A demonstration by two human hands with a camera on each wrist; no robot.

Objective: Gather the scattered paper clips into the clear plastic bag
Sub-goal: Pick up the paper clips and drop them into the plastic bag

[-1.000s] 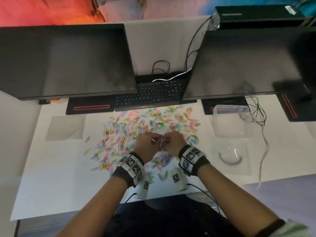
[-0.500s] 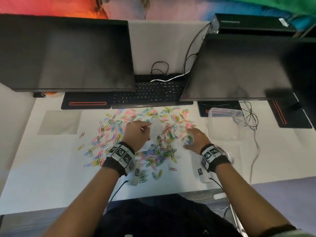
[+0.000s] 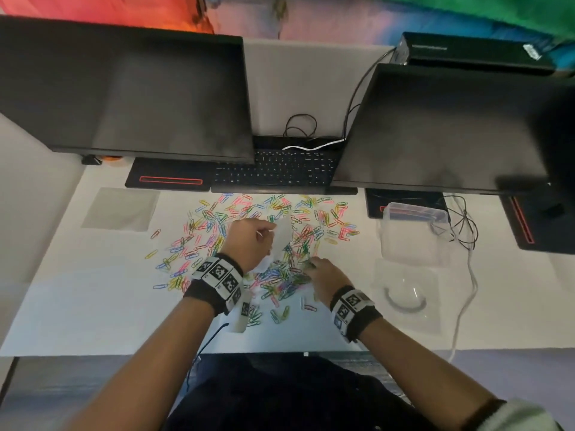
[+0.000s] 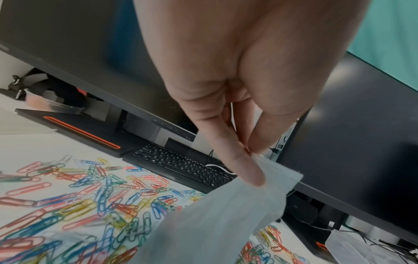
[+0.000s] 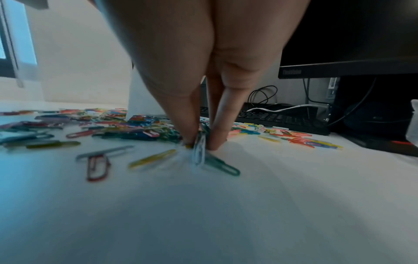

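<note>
while the bag hangs ready: the clear plastic bag (image 4: 226, 219) is held up over the middle of the pile, and it looks empty as far as i can tell.
paper clips: the paper clips (image 3: 217, 222) lie all over the white desk (image 3: 77, 306), in front of the keyboard (image 3: 273, 169).
left hand: the left hand (image 3: 252, 241) pinches the top edge of the bag between thumb and finger.
right hand: the right hand (image 3: 323, 276) is down on the desk, pinching a few clips (image 5: 200, 151) at the near side of the pile.
done so far: almost nothing, i think; nearly all the clips are on the desk.
left to do: lift this pinch into the bag, then many more.
nearby: a plastic box (image 3: 413, 231) sits to the right, apart from the clips.
</note>
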